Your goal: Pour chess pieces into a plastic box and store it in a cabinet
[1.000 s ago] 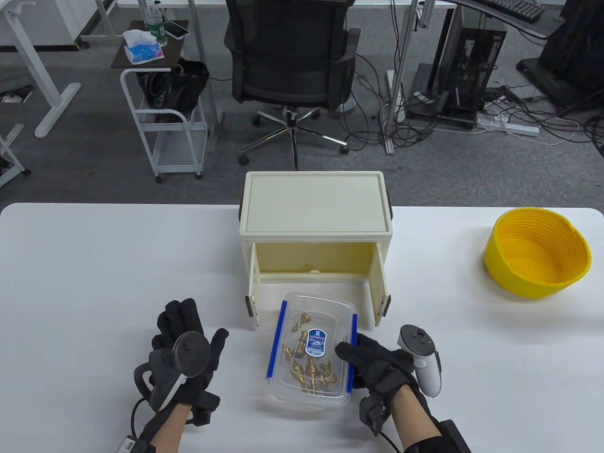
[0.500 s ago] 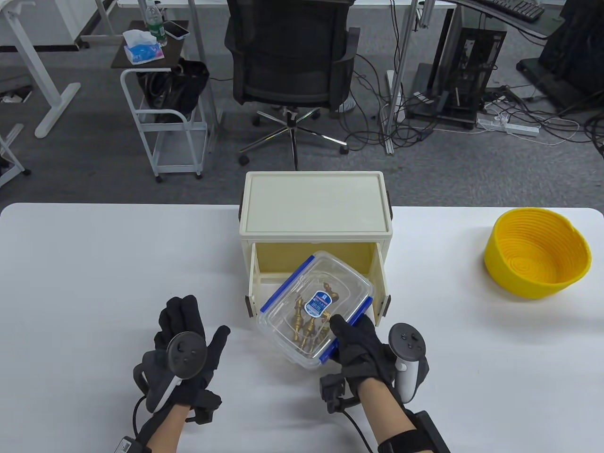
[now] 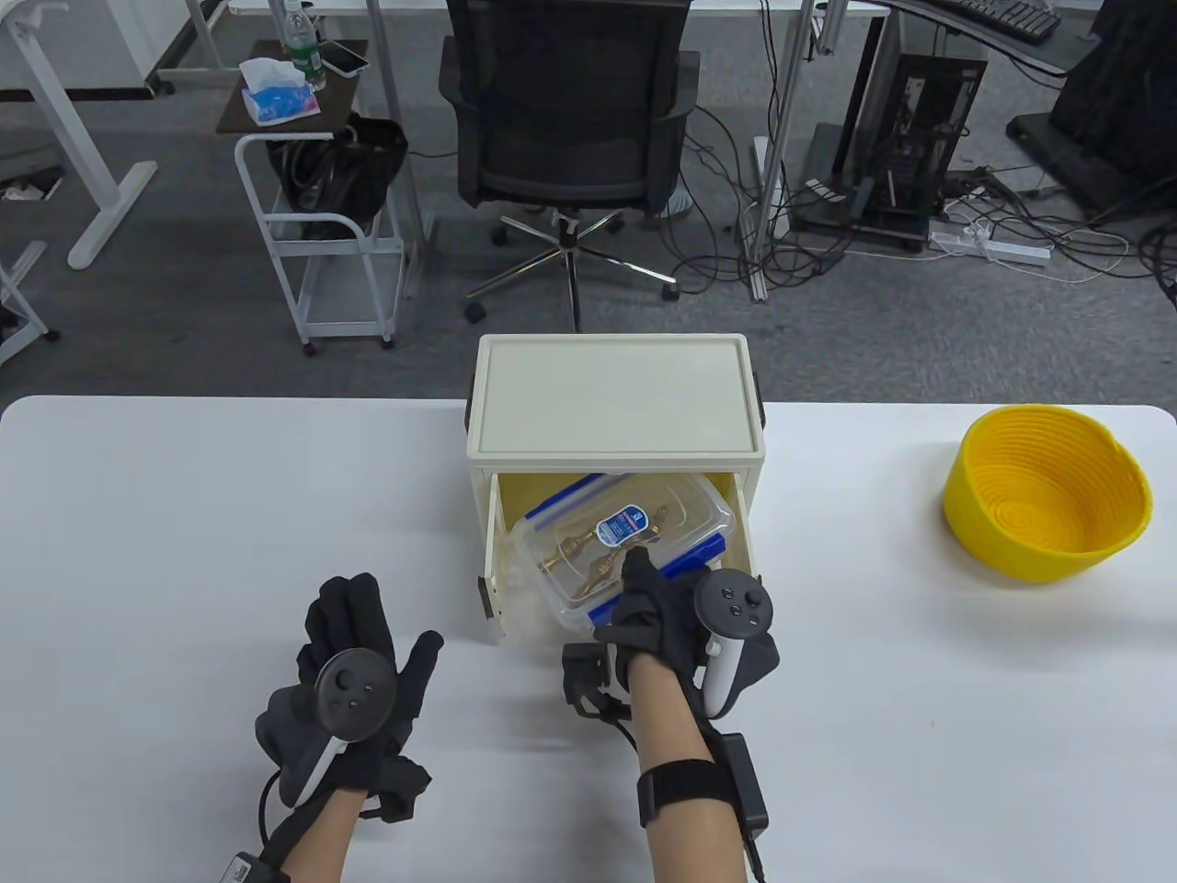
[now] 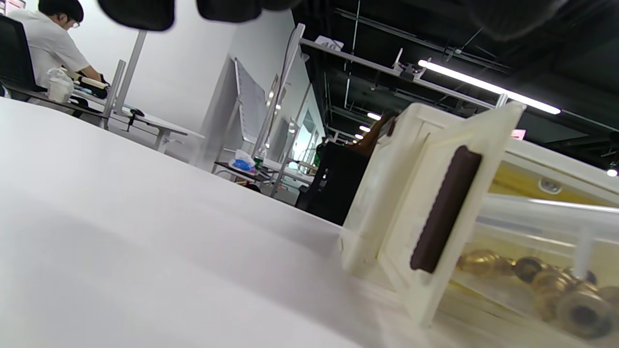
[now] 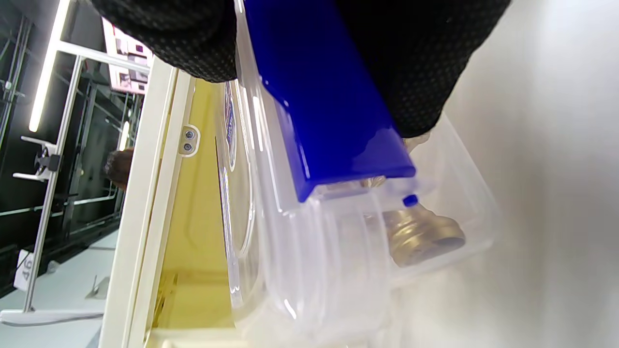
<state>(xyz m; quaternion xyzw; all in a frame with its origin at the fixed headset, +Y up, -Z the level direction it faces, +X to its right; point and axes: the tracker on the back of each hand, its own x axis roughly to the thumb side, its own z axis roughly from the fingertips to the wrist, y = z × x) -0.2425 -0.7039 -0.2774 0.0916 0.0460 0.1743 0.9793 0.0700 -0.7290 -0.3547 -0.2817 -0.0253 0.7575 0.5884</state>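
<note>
A clear plastic box [image 3: 611,538] with blue clips and a lid holds several golden chess pieces [image 3: 588,563]. It lies turned sideways, partly inside the open cream cabinet [image 3: 616,405]. My right hand [image 3: 648,593] grips the box at its near blue clip [image 5: 329,111], thumb on the lid. My left hand [image 3: 359,662] rests flat on the table, fingers spread and empty, left of the cabinet. In the left wrist view the cabinet's open left door [image 4: 435,217] stands in front of the box and pieces [image 4: 532,280].
Both cabinet doors stand open, the left [image 3: 494,561] and the right [image 3: 743,543], flanking the box. A yellow bowl [image 3: 1048,492] sits at the table's far right. An office chair [image 3: 570,120] stands behind the table.
My right hand lifted the box off the table, turned it and carried it forward into the cabinet opening. The left hand stayed almost still.
</note>
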